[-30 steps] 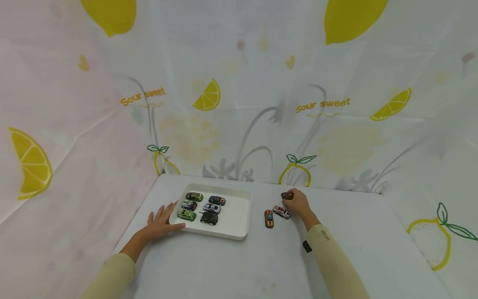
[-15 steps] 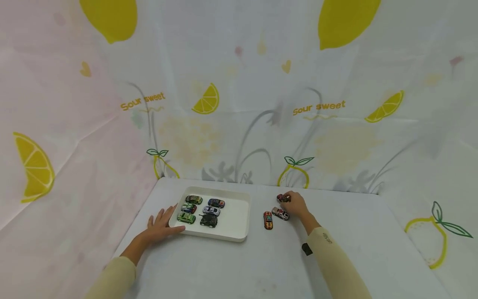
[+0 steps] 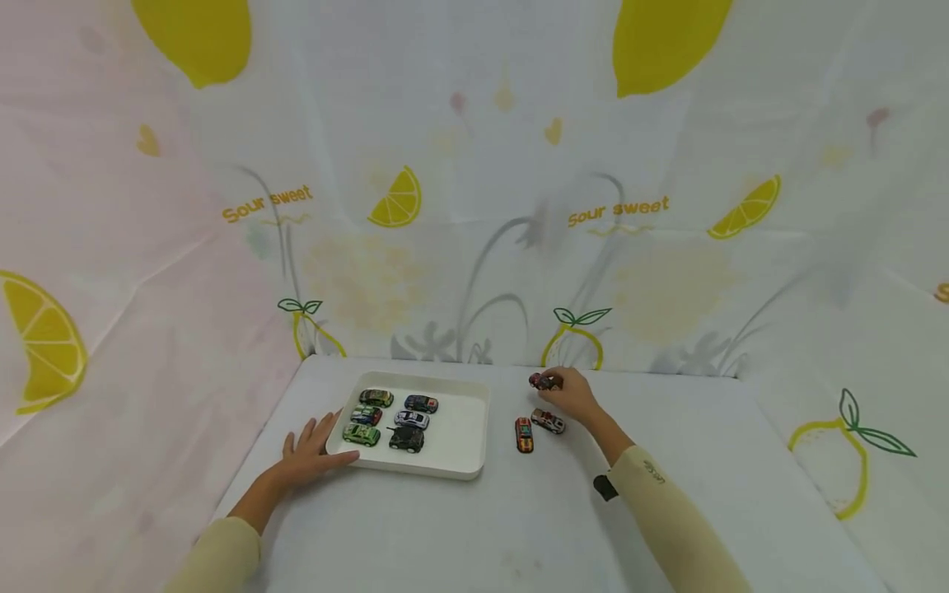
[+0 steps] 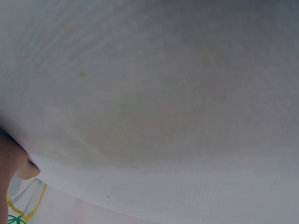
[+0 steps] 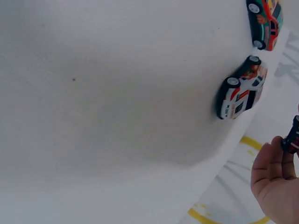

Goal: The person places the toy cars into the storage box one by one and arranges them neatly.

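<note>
My right hand (image 3: 574, 397) pinches a dark red toy car (image 3: 544, 380) behind two other toy cars. In the right wrist view, part of that toy car (image 5: 292, 138) shows at the fingers of the right hand (image 5: 276, 184), raised off the table. A white and red toy car (image 3: 548, 421) and a red and yellow toy car (image 3: 524, 435) sit on the table just below it. At the left, my left hand (image 3: 306, 459) rests with spread fingers against the corner of a white tray (image 3: 452, 473). Only a bit of the left hand (image 4: 13, 161) enters the left wrist view.
Several toy cars stand in two columns in the tray's left half, among them a green toy car (image 3: 361, 435) and a black military-looking vehicle (image 3: 406, 439). A small black object (image 3: 605, 487) lies beside the right sleeve. A lemon-print cloth (image 3: 474, 272) encloses the white table (image 3: 445, 535).
My right hand has moved left and slightly away from me, carrying the dark red toy car past the white and red one. The left hand stays at the tray.
</note>
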A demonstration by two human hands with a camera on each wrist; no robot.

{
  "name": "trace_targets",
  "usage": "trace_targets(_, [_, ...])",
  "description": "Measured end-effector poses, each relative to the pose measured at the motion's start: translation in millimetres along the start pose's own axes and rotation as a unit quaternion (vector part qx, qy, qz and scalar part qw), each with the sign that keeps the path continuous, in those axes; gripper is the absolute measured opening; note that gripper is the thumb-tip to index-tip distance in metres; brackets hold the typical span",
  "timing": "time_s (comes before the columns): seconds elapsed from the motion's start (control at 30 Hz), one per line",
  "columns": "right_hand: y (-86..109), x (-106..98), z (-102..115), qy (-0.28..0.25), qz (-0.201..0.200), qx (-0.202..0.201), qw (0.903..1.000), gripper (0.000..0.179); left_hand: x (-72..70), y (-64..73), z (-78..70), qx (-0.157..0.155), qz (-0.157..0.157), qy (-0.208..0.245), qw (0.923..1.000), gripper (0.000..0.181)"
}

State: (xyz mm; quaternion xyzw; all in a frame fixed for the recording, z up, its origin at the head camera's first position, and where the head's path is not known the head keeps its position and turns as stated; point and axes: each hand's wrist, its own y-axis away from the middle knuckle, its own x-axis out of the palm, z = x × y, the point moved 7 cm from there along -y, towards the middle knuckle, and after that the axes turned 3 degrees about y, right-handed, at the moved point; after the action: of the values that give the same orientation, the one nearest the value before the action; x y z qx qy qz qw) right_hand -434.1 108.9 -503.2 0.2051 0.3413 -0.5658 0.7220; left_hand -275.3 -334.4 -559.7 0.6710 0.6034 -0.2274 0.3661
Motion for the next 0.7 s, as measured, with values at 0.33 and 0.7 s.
trace_targets(0.33, [-1.6,24,38,-0.011,0.028,-0.033,0.999,0.034,-3.0,-1.2,-3.3,-0.006,0.007,-0.003,1.0,0.107])
trace_targets(0.7, [15.4,58,79,-0.01,0.053,-0.103,0.9933,0.031,1.6,-3.2,4.7,-0.001,-0.004,0.006,1.0,0.108])
